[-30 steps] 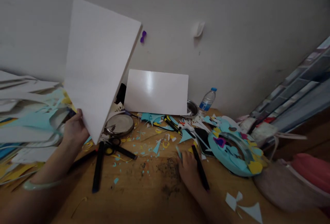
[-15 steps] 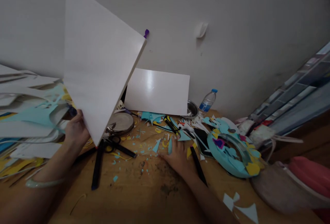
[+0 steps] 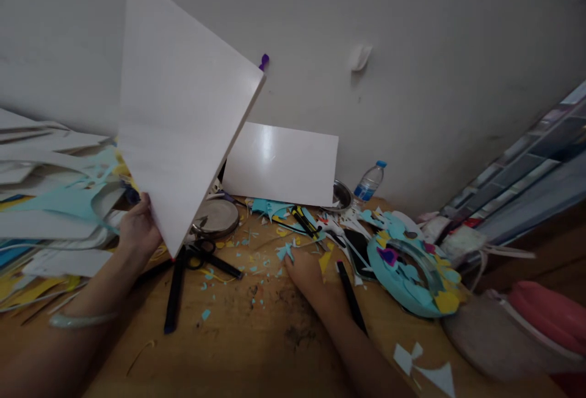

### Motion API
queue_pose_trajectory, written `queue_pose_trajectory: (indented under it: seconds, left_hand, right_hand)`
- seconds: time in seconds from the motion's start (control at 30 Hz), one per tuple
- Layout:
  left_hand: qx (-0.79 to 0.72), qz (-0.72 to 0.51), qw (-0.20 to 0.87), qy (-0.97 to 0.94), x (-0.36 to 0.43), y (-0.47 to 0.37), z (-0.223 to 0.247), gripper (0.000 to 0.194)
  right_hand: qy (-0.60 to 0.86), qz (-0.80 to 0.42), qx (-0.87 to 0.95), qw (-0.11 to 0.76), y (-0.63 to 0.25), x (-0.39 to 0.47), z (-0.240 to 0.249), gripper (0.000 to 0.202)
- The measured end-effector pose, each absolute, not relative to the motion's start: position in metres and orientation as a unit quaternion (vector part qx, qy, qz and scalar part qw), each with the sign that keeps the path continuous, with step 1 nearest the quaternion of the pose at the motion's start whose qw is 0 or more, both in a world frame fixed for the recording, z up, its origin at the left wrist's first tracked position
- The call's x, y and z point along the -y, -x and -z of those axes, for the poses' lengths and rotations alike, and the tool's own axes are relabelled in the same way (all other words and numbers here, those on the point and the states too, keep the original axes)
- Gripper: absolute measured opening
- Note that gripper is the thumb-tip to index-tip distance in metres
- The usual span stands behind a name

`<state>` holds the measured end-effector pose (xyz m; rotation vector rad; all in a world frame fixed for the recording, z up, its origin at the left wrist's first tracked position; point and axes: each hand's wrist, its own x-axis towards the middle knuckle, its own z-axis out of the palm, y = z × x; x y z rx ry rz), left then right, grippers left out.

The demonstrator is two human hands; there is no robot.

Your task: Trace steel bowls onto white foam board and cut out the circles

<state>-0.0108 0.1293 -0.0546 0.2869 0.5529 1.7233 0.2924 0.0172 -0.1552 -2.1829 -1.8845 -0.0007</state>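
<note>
My left hand (image 3: pixel 140 227) grips the lower left edge of a large white board (image 3: pixel 183 105), tilted up with one corner pointing down at the table. A small purple piece (image 3: pixel 264 61) sticks out past its upper right edge, and the board's far face is hidden. Closed at the middle of the table, my right hand (image 3: pixel 306 273) pinches light-blue paper scraps (image 3: pixel 285 252) at its fingertips. Black-handled scissors (image 3: pixel 201 256) and dark markers (image 3: pixel 174 297) lie below the board. A yellow-and-black utility knife (image 3: pixel 304 221) rests just beyond my right hand.
Another white panel (image 3: pixel 281 163) leans at the wall beside a metal bowl (image 3: pixel 342 193) and a water bottle (image 3: pixel 370 182). White and coloured sheets (image 3: pixel 55 196) pile up on the left. At right are a light-blue ring (image 3: pixel 389 288), a phone (image 3: pixel 359 251) and a pink item (image 3: pixel 544 312).
My right hand has closed from spread fingers onto the light-blue scraps, and its fingertips now point left. My left hand still holds the white board in nearly the same pose.
</note>
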Motion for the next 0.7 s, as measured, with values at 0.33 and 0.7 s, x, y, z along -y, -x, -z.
queue_pose_trajectory:
  seconds: [0.33,0.7]
  left_hand:
    - [-0.231,-0.741,0.62,-0.118,-0.127,0.013,0.052,0.035]
    - [-0.24,-0.739,0.623,-0.094,-0.125,0.012,0.052,0.029]
  right_hand:
    - [0.701,0.092,0.656,0.264,-0.309,-0.03,0.039,0.025]
    - [0.611,0.277,0.542,0.507,-0.34,-0.092,-0.137,0.014]
